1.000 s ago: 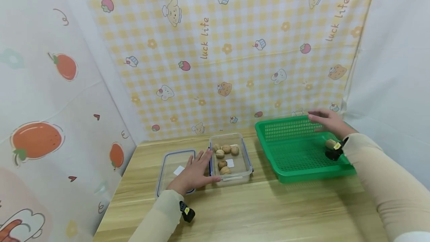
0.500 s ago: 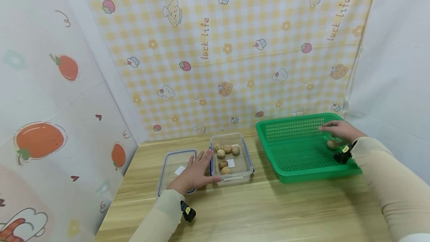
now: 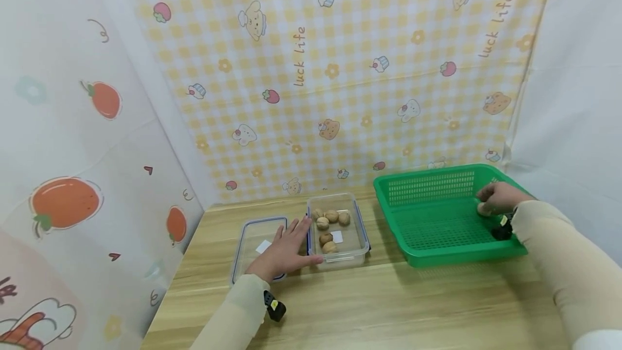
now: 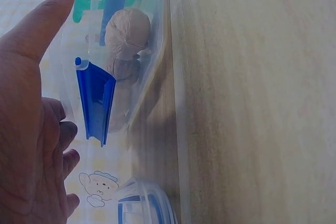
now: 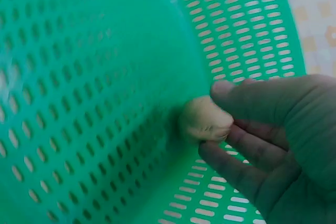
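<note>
My right hand [image 3: 502,197] is down inside the green basket [image 3: 461,259], near its right end. In the right wrist view, its thumb and fingers curl round a tan walnut [image 5: 205,120] low in the basket, by the slotted wall. My left hand [image 3: 285,250] spreads its straight fingers along the left side of a clear plastic box [image 3: 351,231], the thumb reaching its front edge. Inside that box lie several walnuts [image 3: 332,215] and a white square label [image 3: 337,236]. A blue clip [image 4: 97,100] hangs from the box's side in the left wrist view.
A clear lid [image 3: 250,237] with a blue seal lies on the wooden table [image 3: 379,307] left of the box, partly under my left hand. Behind the table hangs a yellow checked cloth [image 3: 291,107]; white cloth [image 3: 578,112] closes off the right side.
My right hand has come down from above the basket's back rim to the walnut, and its fingers have closed round it. My left hand stays at the box.
</note>
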`<state>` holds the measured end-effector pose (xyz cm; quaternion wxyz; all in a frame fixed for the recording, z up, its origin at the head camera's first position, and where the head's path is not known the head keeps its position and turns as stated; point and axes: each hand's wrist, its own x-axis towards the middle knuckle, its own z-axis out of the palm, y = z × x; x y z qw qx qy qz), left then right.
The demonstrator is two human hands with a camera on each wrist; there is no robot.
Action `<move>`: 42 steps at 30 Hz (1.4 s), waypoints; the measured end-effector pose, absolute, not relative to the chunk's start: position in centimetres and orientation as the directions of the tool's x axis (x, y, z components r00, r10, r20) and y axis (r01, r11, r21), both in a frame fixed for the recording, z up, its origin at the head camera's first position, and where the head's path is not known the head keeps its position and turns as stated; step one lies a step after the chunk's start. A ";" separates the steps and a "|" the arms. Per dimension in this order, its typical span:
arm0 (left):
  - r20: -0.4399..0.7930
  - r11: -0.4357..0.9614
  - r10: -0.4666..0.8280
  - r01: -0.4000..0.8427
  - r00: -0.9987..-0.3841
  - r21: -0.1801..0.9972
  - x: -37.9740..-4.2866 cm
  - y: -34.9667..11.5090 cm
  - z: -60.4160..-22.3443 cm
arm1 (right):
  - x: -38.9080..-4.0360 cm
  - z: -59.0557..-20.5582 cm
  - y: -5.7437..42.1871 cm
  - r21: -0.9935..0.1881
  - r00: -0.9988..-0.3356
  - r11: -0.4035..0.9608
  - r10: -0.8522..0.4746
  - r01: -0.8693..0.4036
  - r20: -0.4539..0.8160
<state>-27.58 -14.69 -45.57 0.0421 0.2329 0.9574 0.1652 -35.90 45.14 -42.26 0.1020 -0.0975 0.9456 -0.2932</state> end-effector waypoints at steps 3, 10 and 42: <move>-0.004 0.834 0.461 0.432 -0.887 0.344 -27.6 -14.6 -45.5 | -36.8 -43.0 45.5 -0.490 -0.962 0.857 -0.246 -0.159 -0.118; -0.016 0.839 0.461 0.430 -0.887 0.334 -27.7 -14.7 -45.6 | -37.4 -43.0 45.1 -0.458 -0.956 0.871 -0.264 -0.180 -0.126; 0.009 0.826 0.481 0.457 -0.877 0.330 -27.5 -14.8 -45.3 | -37.6 -34.3 23.2 -0.628 -0.899 0.682 -0.434 -0.375 0.066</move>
